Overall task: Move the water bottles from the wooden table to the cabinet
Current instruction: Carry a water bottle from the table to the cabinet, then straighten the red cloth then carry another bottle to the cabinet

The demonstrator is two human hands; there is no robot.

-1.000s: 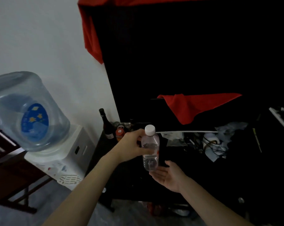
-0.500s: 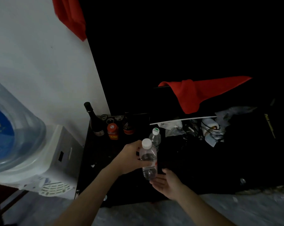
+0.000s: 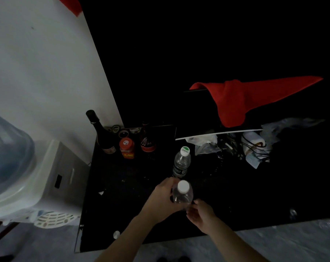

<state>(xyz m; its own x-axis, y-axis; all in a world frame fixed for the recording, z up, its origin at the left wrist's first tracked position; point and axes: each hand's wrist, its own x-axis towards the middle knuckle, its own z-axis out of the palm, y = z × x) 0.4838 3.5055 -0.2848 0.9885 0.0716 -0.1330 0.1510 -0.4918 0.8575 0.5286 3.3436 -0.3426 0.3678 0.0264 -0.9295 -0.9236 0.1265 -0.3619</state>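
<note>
The left hand [image 3: 163, 197] curls around the body of a clear water bottle [image 3: 182, 196] with a white cap, holding it upright over the front of the dark cabinet top [image 3: 255, 195]; whether its base already rests on the surface is hidden. The right hand [image 3: 202, 214] sits at about 5 o'clock from the bottle, fingers relaxed and loosely cupped by its base, gripping nothing as far as the view shows. A second water bottle [image 3: 181, 163] with a green-marked cap stands at 12 o'clock from the held one, just beyond it. Further back, near 10 o'clock, stand a dark wine bottle [image 3: 100, 133], an orange-lidded jar [image 3: 126, 148] and a small glass decanter [image 3: 147, 142]; a red cloth [image 3: 241, 99] hangs at 2 o'clock.

The bottle looks like thin, light plastic, probably smooth and a little slippery; its walls would likely dent under a hard squeeze, so a moderate wrap around the mid-body suits it best, with the cap end kept up. Set down carelessly, it could tip or knock its close neighbour.
</note>
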